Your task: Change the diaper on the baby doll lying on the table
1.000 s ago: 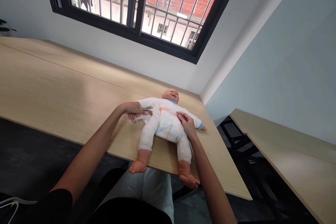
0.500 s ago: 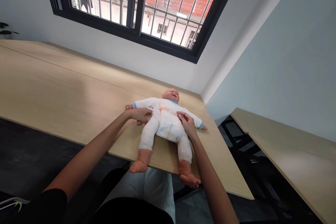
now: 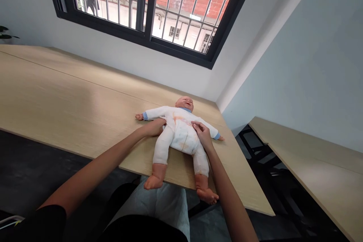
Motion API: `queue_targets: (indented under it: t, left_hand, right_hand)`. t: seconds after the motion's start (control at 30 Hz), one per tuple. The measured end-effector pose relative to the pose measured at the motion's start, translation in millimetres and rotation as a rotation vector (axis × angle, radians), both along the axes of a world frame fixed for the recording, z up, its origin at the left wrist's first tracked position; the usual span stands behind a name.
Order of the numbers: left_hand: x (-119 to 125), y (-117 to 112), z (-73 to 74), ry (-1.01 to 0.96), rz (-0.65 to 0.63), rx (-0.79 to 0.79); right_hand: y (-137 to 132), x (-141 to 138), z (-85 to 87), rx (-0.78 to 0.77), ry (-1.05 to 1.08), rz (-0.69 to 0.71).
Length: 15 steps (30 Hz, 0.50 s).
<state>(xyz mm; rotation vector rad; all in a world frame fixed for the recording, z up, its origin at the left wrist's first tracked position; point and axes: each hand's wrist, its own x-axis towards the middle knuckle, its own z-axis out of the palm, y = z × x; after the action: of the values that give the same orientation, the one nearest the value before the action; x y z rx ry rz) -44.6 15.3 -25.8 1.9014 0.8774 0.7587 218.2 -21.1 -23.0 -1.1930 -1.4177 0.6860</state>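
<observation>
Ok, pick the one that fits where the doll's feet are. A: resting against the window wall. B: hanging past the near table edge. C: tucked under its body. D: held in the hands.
B: the doll lies face up on the table, both bare feet beyond the near edge.

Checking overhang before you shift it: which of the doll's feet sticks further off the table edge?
The doll's foot beside your right hand's forearm. It hangs well past the table edge; the other foot barely clears it.

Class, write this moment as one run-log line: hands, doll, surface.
left hand: on doll's side | right hand: fingers pinching suit at the belly | doll: face up, feet past edge | table: wooden
</observation>
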Motion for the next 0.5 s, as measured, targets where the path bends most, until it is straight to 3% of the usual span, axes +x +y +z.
queue_targets:
  t: [0.1, 0.3, 0.5]
  left_hand:
    - [-13, 5, 8.5, 0.124, -0.022, 0.05]
    - [-17, -2, 25.2, 0.118, -0.141, 0.12]
    - [-19, -2, 25.6, 0.077, -0.21, 0.104]
  right_hand:
    - [-1, 0, 1.9, 0.0, -0.011, 0.008]
    - [-4, -2, 5.3, 0.001, -0.01, 0.011]
    - [-3, -2, 4.1, 0.008, -0.008, 0.009]
